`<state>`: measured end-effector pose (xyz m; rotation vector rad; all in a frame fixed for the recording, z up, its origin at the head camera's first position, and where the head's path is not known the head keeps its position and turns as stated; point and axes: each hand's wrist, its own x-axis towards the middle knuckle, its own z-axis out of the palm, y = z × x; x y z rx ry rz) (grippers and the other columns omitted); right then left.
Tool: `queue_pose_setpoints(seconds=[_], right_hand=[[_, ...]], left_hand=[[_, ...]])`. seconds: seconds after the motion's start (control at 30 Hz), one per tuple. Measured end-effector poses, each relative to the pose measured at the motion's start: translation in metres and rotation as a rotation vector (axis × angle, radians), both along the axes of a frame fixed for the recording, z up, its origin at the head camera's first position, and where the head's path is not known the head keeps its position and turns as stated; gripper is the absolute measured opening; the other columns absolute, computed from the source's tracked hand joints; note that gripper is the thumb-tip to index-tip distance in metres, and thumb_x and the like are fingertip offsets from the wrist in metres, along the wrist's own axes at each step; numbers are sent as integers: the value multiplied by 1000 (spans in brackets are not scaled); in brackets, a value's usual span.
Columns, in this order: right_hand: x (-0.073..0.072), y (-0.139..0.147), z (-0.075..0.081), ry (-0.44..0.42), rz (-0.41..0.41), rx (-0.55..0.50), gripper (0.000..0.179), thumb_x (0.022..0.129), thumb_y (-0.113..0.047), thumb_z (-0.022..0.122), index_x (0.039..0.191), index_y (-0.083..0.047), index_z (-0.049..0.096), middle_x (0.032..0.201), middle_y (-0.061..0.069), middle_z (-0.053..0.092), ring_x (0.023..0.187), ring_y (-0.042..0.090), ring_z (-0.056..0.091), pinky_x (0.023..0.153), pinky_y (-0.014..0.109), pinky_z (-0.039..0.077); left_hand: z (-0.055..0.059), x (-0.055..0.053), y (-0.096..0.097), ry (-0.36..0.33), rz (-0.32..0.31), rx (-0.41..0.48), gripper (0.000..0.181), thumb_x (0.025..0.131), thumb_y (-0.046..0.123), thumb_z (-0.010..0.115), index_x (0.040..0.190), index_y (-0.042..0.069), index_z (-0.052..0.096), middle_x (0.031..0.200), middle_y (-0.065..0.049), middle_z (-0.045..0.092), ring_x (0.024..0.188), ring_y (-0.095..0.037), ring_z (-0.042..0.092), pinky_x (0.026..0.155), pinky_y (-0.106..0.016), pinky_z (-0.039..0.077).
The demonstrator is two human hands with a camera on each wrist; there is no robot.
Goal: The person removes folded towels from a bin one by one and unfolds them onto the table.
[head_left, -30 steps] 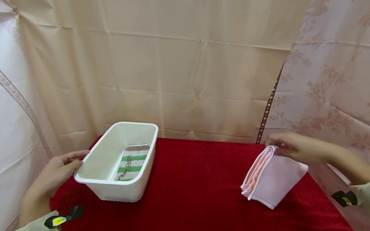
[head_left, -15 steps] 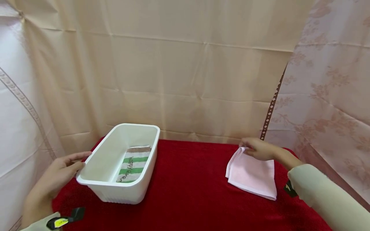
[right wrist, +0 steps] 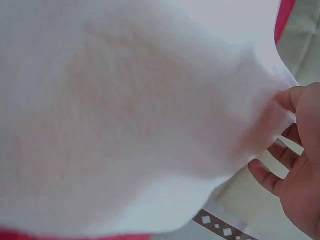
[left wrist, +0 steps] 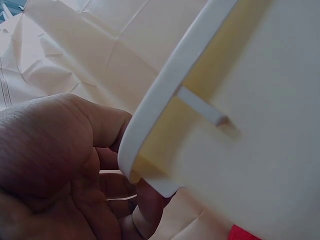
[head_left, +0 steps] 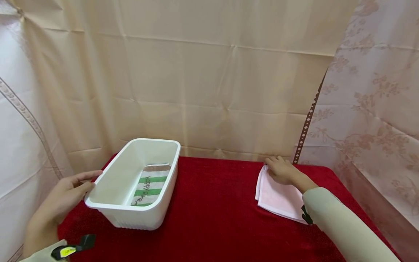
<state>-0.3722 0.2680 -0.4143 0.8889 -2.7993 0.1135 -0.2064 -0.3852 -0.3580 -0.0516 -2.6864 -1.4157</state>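
My left hand (head_left: 60, 196) grips the left rim of a white plastic basin (head_left: 139, 219), with fingers curled under the lip in the left wrist view. Inside the basin lies a folded towel (head_left: 152, 185) with green, white and brown stripes and printed letters. To the right, a folded pink towel (head_left: 279, 198) is spread low over the red cloth. My right hand (head_left: 284, 174) pinches its far edge; the right wrist view shows the thumb (right wrist: 290, 99) on the towel's top face. Part of the towel is hidden under the right forearm.
A red velvet cloth (head_left: 209, 211) covers the table. Behind it hangs a beige curtain (head_left: 209, 91), with a floral curtain (head_left: 376, 109) on the right and a white one (head_left: 19, 145) on the left.
My right hand has brought the pink towel leftward and lowered it from a hanging position onto the red cloth. My left hand and the basin have stayed in place.
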Motion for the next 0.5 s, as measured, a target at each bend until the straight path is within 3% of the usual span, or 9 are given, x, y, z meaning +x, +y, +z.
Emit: queue_pose_setpoints(seconds=[0.13,0.3,0.4,0.5], right_hand=[[-2,-3,-7,-57,-70,4,15,95,-7,61,109,-7,57,123,22,59,120,50,51,88,73,43],[-3,-11,-15,-128,-119,30,13,99,-13,57,110,-7,53,126,23,56,121,50,49,88,71,44],[-3,-13,-16,-148,-140,33,15,99,-14,57,111,-6,52,127,23,55,120,50,49,89,70,44],[-2,-12,-14,-156,-156,36,17,99,-14,57,113,-5,52,127,24,55,120,50,49,89,70,43]], left_hand=[[-1,-1,0,16,-8,-17,40,104,14,53,139,-4,58,105,7,73,85,-7,67,71,-25,54],[0,0,-4,28,-4,-68,38,104,14,54,137,-4,59,98,7,74,82,-7,66,70,-24,51],[2,0,-5,48,0,-123,38,103,14,55,135,-5,60,97,3,74,79,-6,64,68,-22,49],[4,0,-1,83,-4,-164,39,103,14,55,135,-7,58,103,-8,74,79,-2,63,67,-22,50]])
